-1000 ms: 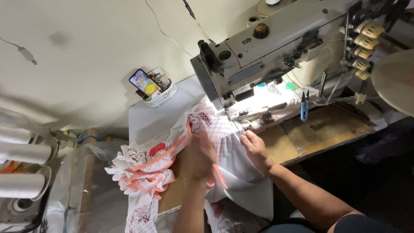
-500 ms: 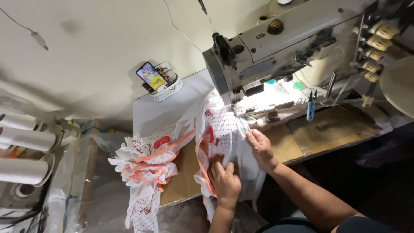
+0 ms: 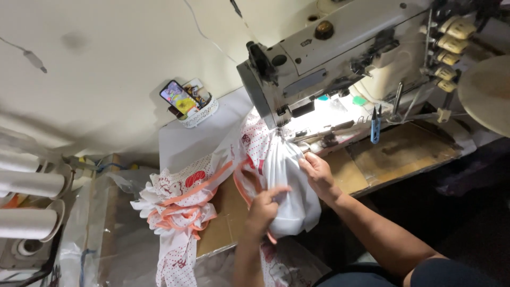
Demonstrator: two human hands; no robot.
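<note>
While our left hand (image 3: 264, 204) and right hand (image 3: 317, 174) pinch the garment (image 3: 284, 175) below the machine (image 3: 340, 58), finished pieces (image 3: 178, 204) lie leftward; seam unfinished.

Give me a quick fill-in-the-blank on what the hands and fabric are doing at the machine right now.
1. Both hands grip the white ____ bunched under the sewing machine.
2. The right hand holds it close to the machine's ____ .
3. The trim on the fabric pile left of the left hand is coloured ____ .
4. A phone stands in a small ____ by the wall.

Missing words: fabric; needle; orange; basket
</note>
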